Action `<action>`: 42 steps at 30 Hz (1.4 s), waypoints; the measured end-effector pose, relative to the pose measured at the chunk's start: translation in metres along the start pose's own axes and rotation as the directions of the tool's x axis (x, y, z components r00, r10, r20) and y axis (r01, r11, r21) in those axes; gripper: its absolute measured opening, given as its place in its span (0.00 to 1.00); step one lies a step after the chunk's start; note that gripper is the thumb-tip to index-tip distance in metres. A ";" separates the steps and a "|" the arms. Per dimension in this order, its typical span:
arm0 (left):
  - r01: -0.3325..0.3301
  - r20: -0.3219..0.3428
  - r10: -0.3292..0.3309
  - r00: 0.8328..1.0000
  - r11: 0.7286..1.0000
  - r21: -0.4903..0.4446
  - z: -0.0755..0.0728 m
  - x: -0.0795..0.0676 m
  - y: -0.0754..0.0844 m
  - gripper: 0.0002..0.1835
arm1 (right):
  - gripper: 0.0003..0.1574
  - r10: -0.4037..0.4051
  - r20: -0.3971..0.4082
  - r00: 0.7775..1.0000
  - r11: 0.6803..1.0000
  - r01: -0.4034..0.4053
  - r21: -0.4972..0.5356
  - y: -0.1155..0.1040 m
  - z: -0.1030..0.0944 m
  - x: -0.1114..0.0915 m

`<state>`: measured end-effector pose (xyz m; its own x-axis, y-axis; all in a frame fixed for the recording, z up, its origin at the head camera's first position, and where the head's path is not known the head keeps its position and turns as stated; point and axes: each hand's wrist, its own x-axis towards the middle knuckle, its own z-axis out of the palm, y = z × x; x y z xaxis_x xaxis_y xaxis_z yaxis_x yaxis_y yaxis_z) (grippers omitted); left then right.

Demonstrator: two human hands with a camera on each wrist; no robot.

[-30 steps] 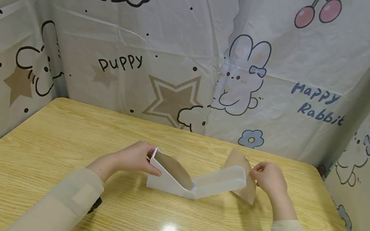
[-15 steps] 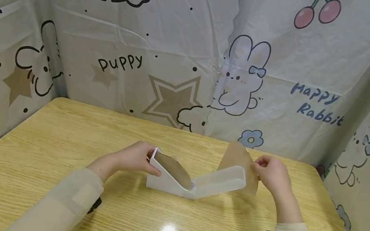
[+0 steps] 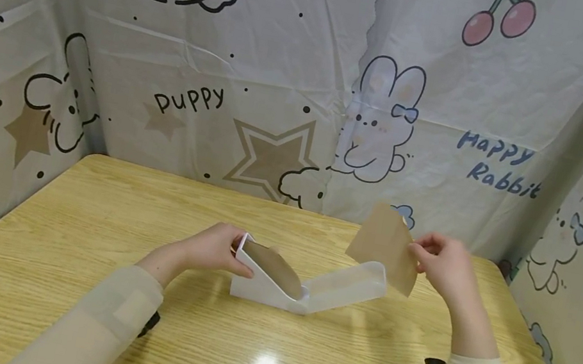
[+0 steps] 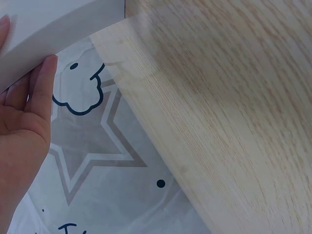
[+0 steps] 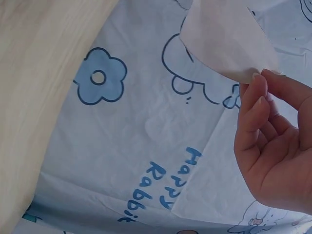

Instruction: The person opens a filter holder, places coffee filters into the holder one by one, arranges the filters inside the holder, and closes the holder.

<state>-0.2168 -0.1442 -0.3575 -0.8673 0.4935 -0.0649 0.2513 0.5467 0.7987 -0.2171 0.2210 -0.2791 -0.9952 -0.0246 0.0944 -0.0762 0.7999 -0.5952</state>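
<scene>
head view showed the left hand [image 3: 214, 248] at the centre of the frame, its fingers curled round the left end of a white hinged plastic box [image 3: 273, 286] that stood open in a v on the pale wood-grain worktop [image 3: 80, 249]. a stack of brown paper sheets [image 3: 276, 268] lay slanted inside the box's left half. the box's translucent lid [image 3: 346, 286] leaned up toward the right of the frame.

the right hand [image 3: 446, 268], right of centre, pinched one thin brown paper sheet [image 3: 386, 244] by its right edge between thumb and fingertips. that sheet hung in the air above the lid's far end, tilted, its lower corner just behind the lid's rim, and whether it touched the lid i could not tell.

left wrist view gave the left hand [image 4: 24, 131] at the left edge of the frame, with straight fingers [image 4: 43, 92] pressed against the white box wall [image 4: 53, 27] in the upper left, and the worktop [image 4: 219, 112] filling the right side.

right wrist view caught the right hand [image 5: 275, 141] at the right of the frame, with fingertips [image 5: 258, 85] nipping the corner of the sheet [image 5: 224, 39], which rose toward the top of the frame.

a cartoon-printed plastic curtain [image 3: 289, 64] with a puppy, rabbits, stars and cherries walled the worktop on three sides. both arms wore beige sleeves [image 3: 97, 323].
</scene>
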 end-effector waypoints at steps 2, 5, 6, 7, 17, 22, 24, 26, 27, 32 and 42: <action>0.001 -0.001 -0.001 1.000 1.000 0.001 0.000 0.000 0.000 0.13 | 0.14 -0.005 -0.011 1.000 1.000 0.005 0.009 -0.003 -0.002 -0.001; 0.002 -0.004 -0.002 1.000 1.000 0.001 0.000 0.000 0.000 0.13 | 0.14 -0.013 -0.032 0.999 1.000 0.014 0.020 -0.008 -0.004 -0.003; 0.003 -0.004 -0.003 1.000 1.000 0.001 0.000 -0.001 0.000 0.13 | 0.14 -0.018 -0.041 0.999 1.000 0.019 0.022 -0.009 -0.005 -0.004; 0.003 -0.004 -0.003 1.000 1.000 0.000 0.000 -0.001 0.000 0.13 | 0.14 -0.025 -0.050 0.998 0.999 0.026 0.024 -0.010 -0.005 -0.004; 0.008 -0.003 -0.008 1.000 1.000 -0.009 0.000 0.000 -0.001 0.13 | 0.14 -0.083 -0.126 0.989 0.995 0.090 0.046 -0.024 -0.011 -0.009; 0.012 -0.004 -0.012 1.000 1.000 -0.007 0.000 0.000 -0.003 0.14 | 0.13 -0.086 -0.143 0.986 0.994 0.094 0.050 -0.032 -0.012 -0.012; 0.015 -0.004 -0.015 1.000 1.000 -0.008 -0.001 0.000 -0.003 0.14 | 0.13 -0.082 -0.144 0.986 0.995 0.090 0.049 -0.035 -0.012 -0.013; 0.016 -0.004 -0.016 1.000 1.000 -0.010 -0.001 0.000 -0.004 0.14 | 0.13 -0.082 -0.143 0.986 0.995 0.090 0.052 -0.038 -0.013 -0.014; 0.017 -0.005 -0.017 1.000 1.000 -0.010 -0.001 0.001 -0.004 0.14 | 0.13 -0.083 -0.143 0.986 0.994 0.091 0.052 -0.039 -0.013 -0.015; 0.008 -0.006 -0.008 1.000 1.000 -0.009 0.000 0.001 -0.005 0.14 | 0.13 -0.086 -0.141 0.986 0.993 0.096 0.063 -0.046 -0.012 -0.018; -0.003 -0.001 0.003 1.000 1.000 -0.010 0.001 0.001 -0.004 0.13 | 0.10 -0.144 -0.132 0.981 0.984 0.155 0.083 -0.059 0.000 -0.020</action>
<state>-0.2185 -0.1454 -0.3611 -0.8668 0.4948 -0.0617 0.2502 0.5385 0.8046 -0.1925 0.1742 -0.2455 -0.9571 -0.0597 0.2835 -0.2347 0.7336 -0.6378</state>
